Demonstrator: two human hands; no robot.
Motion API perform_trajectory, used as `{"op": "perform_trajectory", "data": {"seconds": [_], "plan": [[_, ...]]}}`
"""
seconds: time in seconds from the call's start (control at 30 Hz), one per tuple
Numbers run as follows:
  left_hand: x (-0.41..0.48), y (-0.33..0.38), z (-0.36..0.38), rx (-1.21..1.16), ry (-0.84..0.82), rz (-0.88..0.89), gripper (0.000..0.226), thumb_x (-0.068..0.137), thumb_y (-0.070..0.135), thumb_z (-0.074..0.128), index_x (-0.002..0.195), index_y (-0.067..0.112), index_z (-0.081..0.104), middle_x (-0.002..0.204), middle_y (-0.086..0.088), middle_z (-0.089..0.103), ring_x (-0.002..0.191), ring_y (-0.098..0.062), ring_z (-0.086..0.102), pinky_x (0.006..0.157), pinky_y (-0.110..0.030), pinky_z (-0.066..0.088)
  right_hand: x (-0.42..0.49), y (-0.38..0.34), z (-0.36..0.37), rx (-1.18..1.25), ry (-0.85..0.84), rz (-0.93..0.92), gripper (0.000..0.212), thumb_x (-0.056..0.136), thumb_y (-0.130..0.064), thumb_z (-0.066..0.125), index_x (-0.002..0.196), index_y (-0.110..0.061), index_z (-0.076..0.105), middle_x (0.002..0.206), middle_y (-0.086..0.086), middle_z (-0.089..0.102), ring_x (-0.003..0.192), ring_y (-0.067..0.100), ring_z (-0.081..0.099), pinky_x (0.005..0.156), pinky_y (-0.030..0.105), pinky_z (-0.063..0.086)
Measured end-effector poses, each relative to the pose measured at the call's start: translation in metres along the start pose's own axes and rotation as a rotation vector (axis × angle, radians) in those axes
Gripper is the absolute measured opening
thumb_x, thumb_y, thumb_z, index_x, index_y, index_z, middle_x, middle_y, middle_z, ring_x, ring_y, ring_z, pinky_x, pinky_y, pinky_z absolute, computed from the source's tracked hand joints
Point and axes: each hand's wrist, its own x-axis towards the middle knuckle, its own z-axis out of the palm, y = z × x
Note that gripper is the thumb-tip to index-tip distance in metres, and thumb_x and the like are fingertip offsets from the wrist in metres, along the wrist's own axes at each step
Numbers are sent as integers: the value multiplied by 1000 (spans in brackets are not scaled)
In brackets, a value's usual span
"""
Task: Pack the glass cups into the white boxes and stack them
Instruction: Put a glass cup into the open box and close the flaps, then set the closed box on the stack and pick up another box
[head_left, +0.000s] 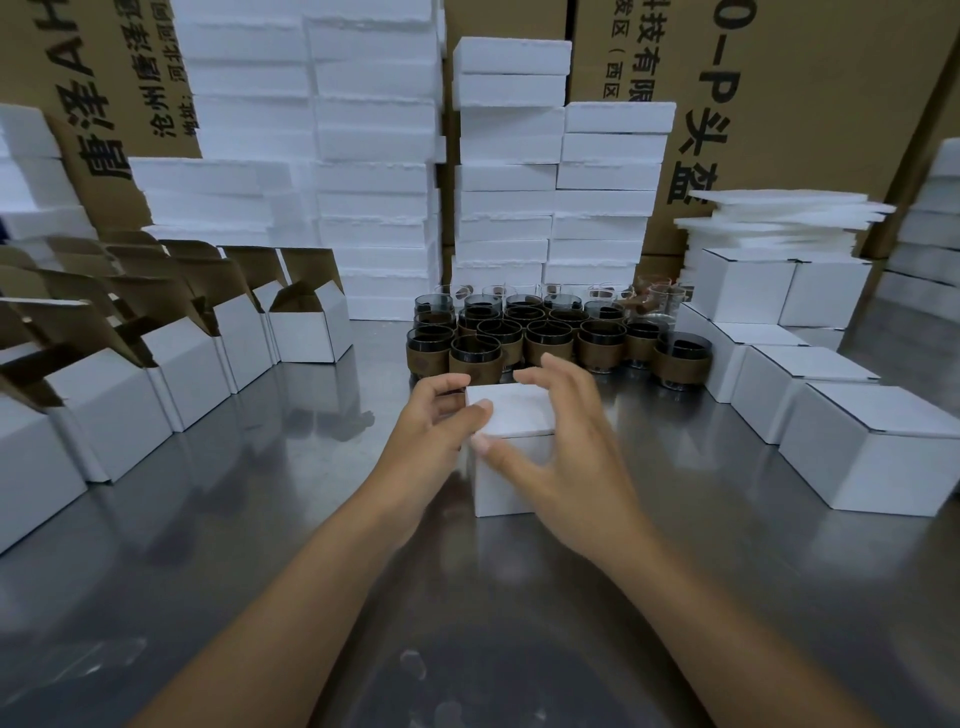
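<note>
A closed white box (514, 415) stands on the steel table in the middle. My left hand (436, 421) grips its left side, thumb on the lid. My right hand (561, 441) is spread over its right side, thumb against the front face and fingers curled above the lid; the hand is blurred. Behind the box, several dark glass cups (550, 332) with brown sleeves stand packed together. What is inside the box is hidden.
Open white boxes (197, 364) with raised brown flaps line the left. Closed white boxes (852, 415) sit in rows and stacks on the right. White foam blocks (556, 208) and foam sheets (779, 218) pile up at the back before brown cartons.
</note>
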Motion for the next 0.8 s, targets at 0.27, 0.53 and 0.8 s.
{"op": "perform_trajectory", "data": {"seconds": [0.27, 0.53, 0.8], "plan": [[1, -3, 2, 67, 37, -1, 33, 86, 36, 62, 117, 31, 49, 103, 19, 54, 97, 3, 50, 76, -20, 41, -1, 4, 3, -75, 65, 108, 95, 67, -48, 71, 143, -24, 19, 141, -6, 24, 124, 7, 29, 98, 24, 31], [2, -7, -1, 30, 44, -60, 15, 93, 39, 50, 105, 31, 54, 114, 11, 58, 108, -6, 54, 87, -28, 39, 3, 17, 1, 24, 92, 191, 82, 68, -31, 76, 135, -29, 30, 120, -15, 34, 99, -4, 33, 80, 17, 29], [1, -1, 1, -63, 73, -99, 19, 99, 30, 37, 98, 22, 55, 106, -7, 61, 99, -18, 60, 83, -34, 46, 38, 11, -42, 209, 227, 291, 72, 70, -26, 77, 130, -28, 38, 127, -3, 46, 108, 10, 48, 87, 22, 40]]}}
